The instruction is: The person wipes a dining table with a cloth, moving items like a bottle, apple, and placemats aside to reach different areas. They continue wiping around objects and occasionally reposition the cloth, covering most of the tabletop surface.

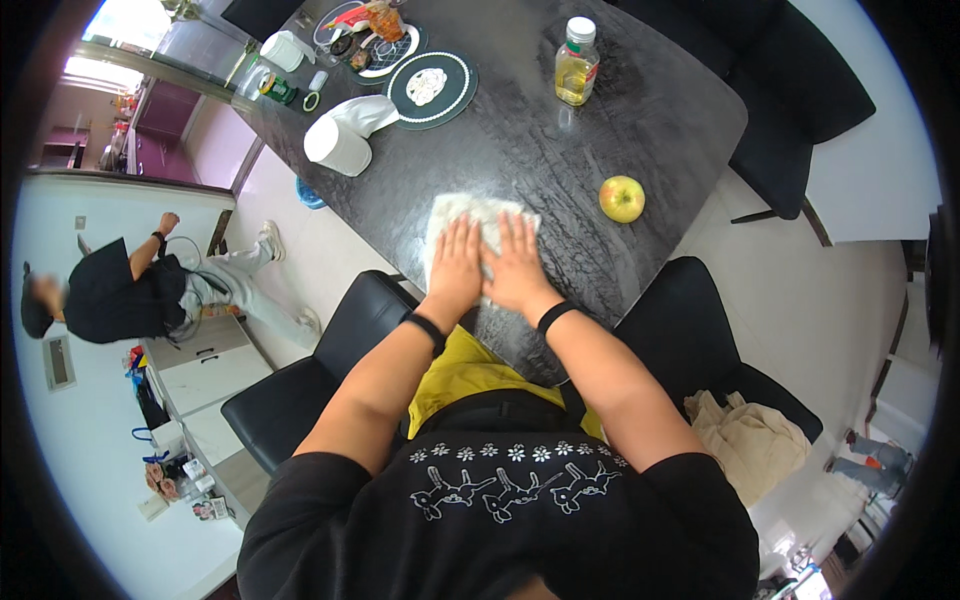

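Both my hands lie flat, side by side, on a white fluffy cloth (448, 208) spread on the dark marbled table (517, 161) close to its near edge. My left hand (456, 262) covers the left part of the cloth, fingers pointing away from me. Beside it, my right hand (517, 259) presses on the cloth's right part, the thumbs close together. A yellow-green apple (622, 199) sits to the right of the hands. Farther back stands a bottle of yellow liquid (576, 71) with a white cap. The cloth's part under my palms is hidden.
At the left are a tissue roll (337, 146), a second roll (283, 51), a green can (277, 88), a round dark placemat (450, 105) and a plate with food (390, 56). Black chairs (367, 315) flank me; one bears beige fabric (746, 442). Another person (127, 292) is at the left.
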